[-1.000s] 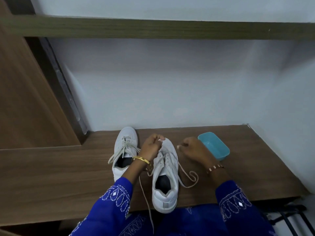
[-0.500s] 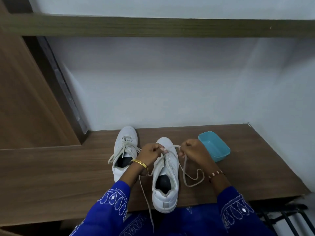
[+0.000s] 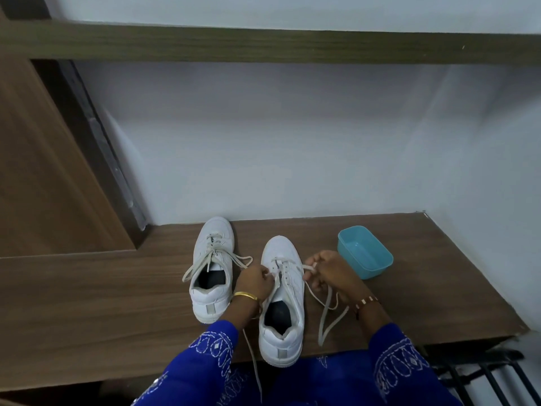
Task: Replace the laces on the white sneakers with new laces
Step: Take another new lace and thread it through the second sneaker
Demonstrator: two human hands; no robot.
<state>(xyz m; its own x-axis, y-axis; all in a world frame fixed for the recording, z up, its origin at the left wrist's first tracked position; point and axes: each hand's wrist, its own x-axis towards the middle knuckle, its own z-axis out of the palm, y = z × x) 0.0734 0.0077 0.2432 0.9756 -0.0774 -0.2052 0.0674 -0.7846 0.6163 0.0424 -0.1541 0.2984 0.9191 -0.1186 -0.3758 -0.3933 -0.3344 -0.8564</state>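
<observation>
White sneakers sit side by side on a wooden desk [image 3: 87,303], toes pointing toward a pale wall, seen from the head camera looking down. The right sneaker [image 3: 282,300] stands between the two hands, its heel close to the desk's near edge. The left hand [image 3: 254,282] rests against that shoe's left side, fingers curled and pinching one end of the lace [image 3: 328,306] near the upper eyelets. The right hand [image 3: 329,273] hovers just off the shoe's right side, fingers curled around the other end of the same lace, drawn out sideways from the eyelets. Below the right hand the lace falls in a loose loop onto the desk beside the wrist. Another strand trails from under the left wrist and hangs over the desk's edge.

The left sneaker [image 3: 211,268] lies just beyond the left hand, on its outer side, laced and with its ends splayed loosely. A gold bangle [image 3: 246,295] circles the left wrist, a beaded bracelet [image 3: 367,301] the right. Both arms wear blue embroidered sleeves [image 3: 205,367]. A teal plastic tub [image 3: 377,268] sits just past the right hand, open side up.
</observation>
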